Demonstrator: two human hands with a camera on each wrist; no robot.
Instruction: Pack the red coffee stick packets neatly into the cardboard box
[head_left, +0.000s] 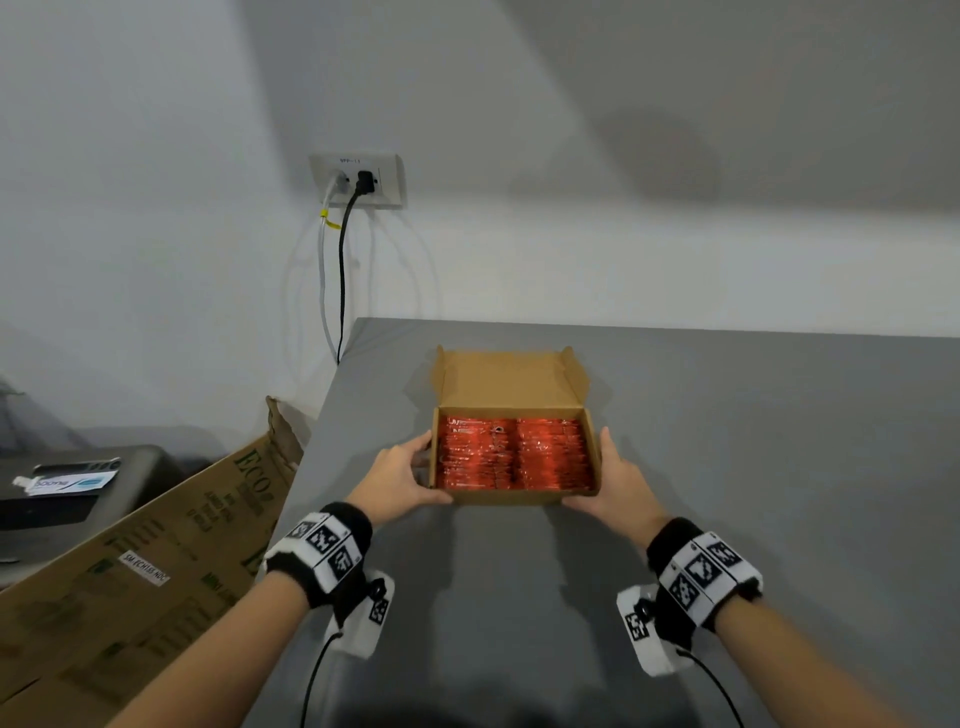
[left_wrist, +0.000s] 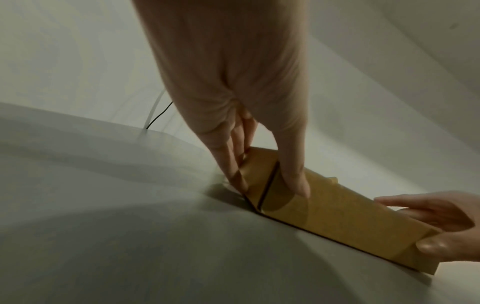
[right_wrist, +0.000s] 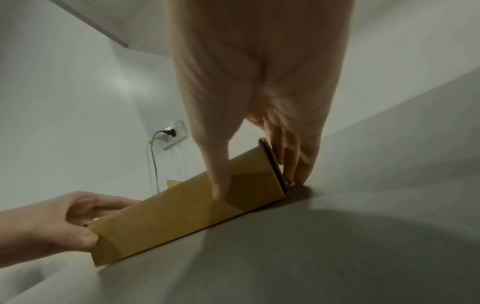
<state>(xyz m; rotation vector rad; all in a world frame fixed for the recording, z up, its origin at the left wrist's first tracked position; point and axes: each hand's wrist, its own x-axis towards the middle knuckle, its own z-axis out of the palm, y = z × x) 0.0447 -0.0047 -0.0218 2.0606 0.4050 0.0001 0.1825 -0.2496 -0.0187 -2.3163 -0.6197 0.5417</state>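
Head view: both hands grip cardboard box corners, packets inside.

Wall outlet with black plug; large printed carton beside table

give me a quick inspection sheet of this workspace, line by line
surface: grey table, bare around the box.
job's things: cardboard box on the table, lid flap open and standing at the far side; red coffee stick packets fill it in two neat rows.
clutter: nothing seen on the table.
grip: left hand and right hand hold the box's near corners, thumbs on the front wall, fingers along the sides.
cables: a black and a white cable run down from the wall socket; thin wires hang from both wrist cameras.
surroundings: white wall; large printed carton beside the table's left edge.
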